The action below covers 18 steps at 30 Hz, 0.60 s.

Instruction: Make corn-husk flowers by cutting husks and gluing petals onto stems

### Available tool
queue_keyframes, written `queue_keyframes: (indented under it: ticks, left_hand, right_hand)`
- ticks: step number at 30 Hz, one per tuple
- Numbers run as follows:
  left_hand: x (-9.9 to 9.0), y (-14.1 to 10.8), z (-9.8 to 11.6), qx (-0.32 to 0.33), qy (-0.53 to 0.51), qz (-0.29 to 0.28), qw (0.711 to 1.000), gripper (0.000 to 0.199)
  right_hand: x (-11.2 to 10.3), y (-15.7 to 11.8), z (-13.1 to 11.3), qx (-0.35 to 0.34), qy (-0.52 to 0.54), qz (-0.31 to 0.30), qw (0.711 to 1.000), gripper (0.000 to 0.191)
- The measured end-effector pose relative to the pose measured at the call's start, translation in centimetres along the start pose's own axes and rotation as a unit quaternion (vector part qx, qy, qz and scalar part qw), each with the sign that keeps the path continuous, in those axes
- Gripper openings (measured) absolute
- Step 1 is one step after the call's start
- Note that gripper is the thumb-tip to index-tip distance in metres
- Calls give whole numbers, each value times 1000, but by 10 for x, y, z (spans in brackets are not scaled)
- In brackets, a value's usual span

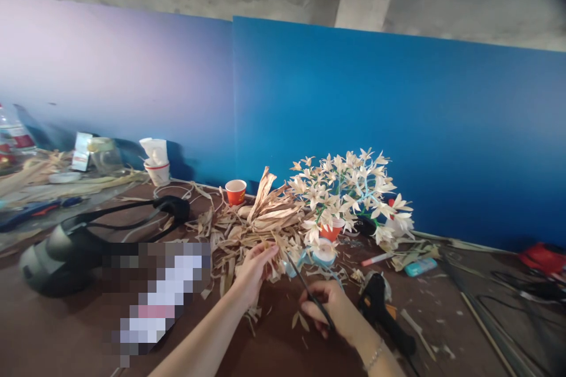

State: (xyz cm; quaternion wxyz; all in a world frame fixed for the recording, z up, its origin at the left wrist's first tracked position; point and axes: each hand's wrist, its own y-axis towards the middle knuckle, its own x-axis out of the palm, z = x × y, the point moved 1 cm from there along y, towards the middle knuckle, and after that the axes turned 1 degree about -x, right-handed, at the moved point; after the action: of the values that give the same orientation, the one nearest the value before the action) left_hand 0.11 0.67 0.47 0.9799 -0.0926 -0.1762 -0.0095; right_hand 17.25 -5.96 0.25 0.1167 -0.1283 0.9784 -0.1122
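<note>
Head view: left hand pinches a pale, thin dried-husk piece, apparently steadying it; right hand curls fingers round a slender dark scissors-like tool, tip angled far-left, presumably for reach.

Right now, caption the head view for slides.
Left hand pinching pale husk, right hand holding a dark tool, near cream flowers.
</note>
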Motion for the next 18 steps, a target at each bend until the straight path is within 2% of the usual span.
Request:
queue_keyframes:
  ticks: [2, 5, 18]
  left_hand:
    - [1, -1, 0, -10, -23, -23, 999, 31]
    - [1, -1, 1, -15, -28, -20, 999, 30]
    - [0, 2, 0, 9, -28, -21, 999, 33]
  right_hand:
    - [0, -1, -2, 0, 10, 5, 1000, 23]
    - [-2, -3, -4, -3, 18, 19, 1000, 22]
    - [-5, -6, -4, 20, 26, -22, 999, 21]
